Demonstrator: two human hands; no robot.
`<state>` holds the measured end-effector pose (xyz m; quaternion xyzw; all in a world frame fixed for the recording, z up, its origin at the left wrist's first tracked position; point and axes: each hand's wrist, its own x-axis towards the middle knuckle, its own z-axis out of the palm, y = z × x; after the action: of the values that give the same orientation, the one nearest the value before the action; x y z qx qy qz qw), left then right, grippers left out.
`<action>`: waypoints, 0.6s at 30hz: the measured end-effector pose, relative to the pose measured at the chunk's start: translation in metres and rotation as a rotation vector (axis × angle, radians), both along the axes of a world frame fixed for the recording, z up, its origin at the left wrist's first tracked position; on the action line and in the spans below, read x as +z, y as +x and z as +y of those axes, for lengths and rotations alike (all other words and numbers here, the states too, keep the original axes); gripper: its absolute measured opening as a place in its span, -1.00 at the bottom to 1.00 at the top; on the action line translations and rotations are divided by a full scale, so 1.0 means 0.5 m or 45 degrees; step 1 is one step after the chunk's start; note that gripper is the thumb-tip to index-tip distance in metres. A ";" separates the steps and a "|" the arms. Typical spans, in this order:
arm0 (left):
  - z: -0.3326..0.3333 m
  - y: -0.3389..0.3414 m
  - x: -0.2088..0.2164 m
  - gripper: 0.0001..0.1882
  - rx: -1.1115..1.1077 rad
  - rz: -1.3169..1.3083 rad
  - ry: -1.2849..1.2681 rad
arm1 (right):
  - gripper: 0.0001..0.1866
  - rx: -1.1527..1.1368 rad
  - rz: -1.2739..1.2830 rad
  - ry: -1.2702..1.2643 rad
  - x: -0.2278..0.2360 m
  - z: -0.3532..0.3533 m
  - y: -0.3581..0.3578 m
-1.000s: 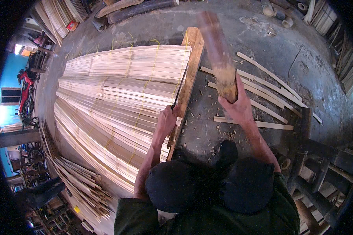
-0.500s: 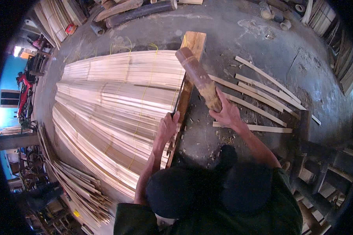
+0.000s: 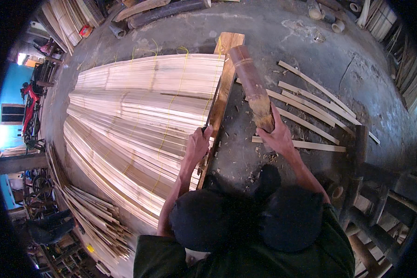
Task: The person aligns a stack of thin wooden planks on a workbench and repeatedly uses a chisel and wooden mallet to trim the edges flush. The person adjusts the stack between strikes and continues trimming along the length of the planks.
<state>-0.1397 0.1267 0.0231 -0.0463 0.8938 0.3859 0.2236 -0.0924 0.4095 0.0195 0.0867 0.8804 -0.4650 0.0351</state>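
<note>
Bamboo club (image 3: 252,90) gripped in rt hand (image 3: 277,136); lft hand (image 3: 198,147) clenched on blade (image 3: 211,104).

A wooden plank (image 3: 221,95) runs toward 12 o'clock — the mat of bamboo slats (image 3: 143,116) lies at 9, loose bamboo strips (image 3: 310,109) at 3, on the concrete floor (image 3: 310,41).

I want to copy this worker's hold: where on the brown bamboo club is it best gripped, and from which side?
Grip the bamboo club at its paler near end, coming from the right side, as the right hand does. It is a long round piece pointing away, so the heavy far end hangs over the plank, where the left hand steadies a blade.
</note>
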 end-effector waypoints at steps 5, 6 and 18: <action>-0.012 0.012 -0.020 -0.41 -0.030 0.090 -0.149 | 0.03 -0.003 0.084 0.012 -0.007 0.012 0.012; -0.016 0.014 -0.031 -0.42 -0.028 0.134 -0.196 | 0.03 -0.006 0.132 0.028 0.006 0.011 0.008; -0.029 0.038 -0.046 -0.37 0.020 0.009 -0.284 | -0.01 -0.218 0.951 -0.290 0.188 -0.038 -0.107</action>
<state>-0.1205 0.1121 0.0001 -0.0766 0.9317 0.2858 0.2108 -0.1461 0.3903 0.1137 -0.0197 0.7648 -0.5605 -0.3171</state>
